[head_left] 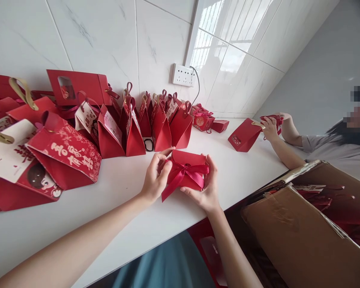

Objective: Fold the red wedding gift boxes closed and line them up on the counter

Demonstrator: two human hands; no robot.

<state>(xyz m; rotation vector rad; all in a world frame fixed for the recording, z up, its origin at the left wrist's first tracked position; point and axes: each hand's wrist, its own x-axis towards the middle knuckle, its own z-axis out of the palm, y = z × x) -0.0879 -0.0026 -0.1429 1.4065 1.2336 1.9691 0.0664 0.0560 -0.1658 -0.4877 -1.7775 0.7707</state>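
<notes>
A small red gift box (188,165) with a red satin ribbon bow (188,174) sits between both my hands just above the white counter (120,208). My left hand (156,176) grips its left side, thumb and fingers curled over the top edge. My right hand (206,185) holds its right side, fingers wrapped around the corner. A ribbon tail hangs down at the box's lower left.
Several folded red gift boxes (160,126) stand in a row by the tiled wall. Larger red bags (63,154) lie at the left. At the right another person's hands (270,128) hold a red bag (244,136). An open cardboard carton (306,232) is at lower right. A wall socket (183,75).
</notes>
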